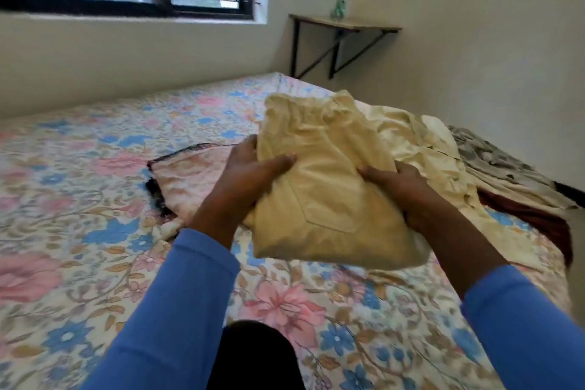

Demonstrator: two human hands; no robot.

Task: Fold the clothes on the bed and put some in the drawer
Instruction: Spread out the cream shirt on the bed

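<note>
The left hand [250, 174] and right hand [402, 190] each grip one side of the folded cream trousers [329, 199], thumbs on top, over the floral bed [95, 231]. A pink lace-edged garment [190, 177] lies flat just left of them, and crumpled clothes [427, 142] are heaped behind.

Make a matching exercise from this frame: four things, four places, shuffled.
Things:
1. yellow garment
2. pink black-trimmed cloth
3. green figurine
4. grey patterned cloth

Places:
A. on the wall shelf
B. held between the left hand and the right hand
C. lying on the bed, to the left of the left hand
D. at the bed's far right edge

Pairs: 1-B, 2-C, 3-A, 4-D
</note>
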